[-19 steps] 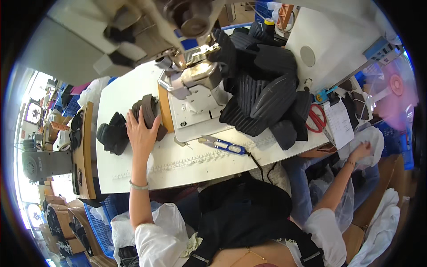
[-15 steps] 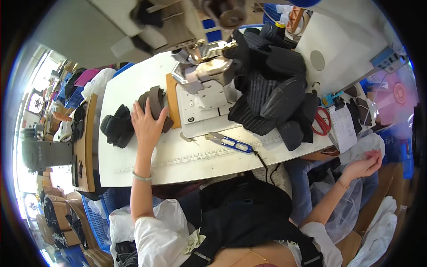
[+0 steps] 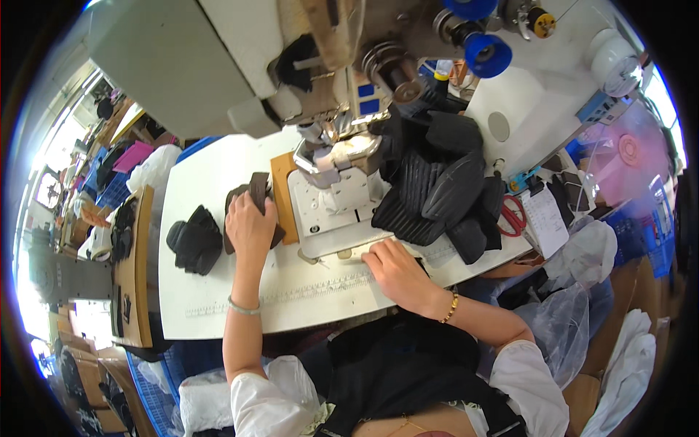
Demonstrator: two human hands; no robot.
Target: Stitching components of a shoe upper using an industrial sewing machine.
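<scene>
On the left part of the white table, my left hand (image 3: 251,227) is closed round dark brown fabric pieces (image 3: 258,188), whose ends stick out past the fingers. Beside it lies a bundle of black fabric pieces (image 3: 195,240). My right hand (image 3: 399,273) rests near the table's front edge, fingers closed over the thread snips (image 3: 345,254). Their blade tip shows to the left of the fingers; the handle is mostly hidden. Just beyond my hands stands the sewing machine's metal plate (image 3: 336,204), with its clamp above it.
A large heap of black ribbed pieces (image 3: 437,182) fills the table right of the machine. Red-handled scissors (image 3: 513,217) and a written paper pad (image 3: 545,218) lie farther right. A ruler scale (image 3: 306,292) runs along the front. The machine head (image 3: 175,65) overhangs the back.
My right hand has come in from the far right and closed over the thread snips. My left hand's spread fingers have curled round the brown pieces. The view has shifted, showing more of the machine.
</scene>
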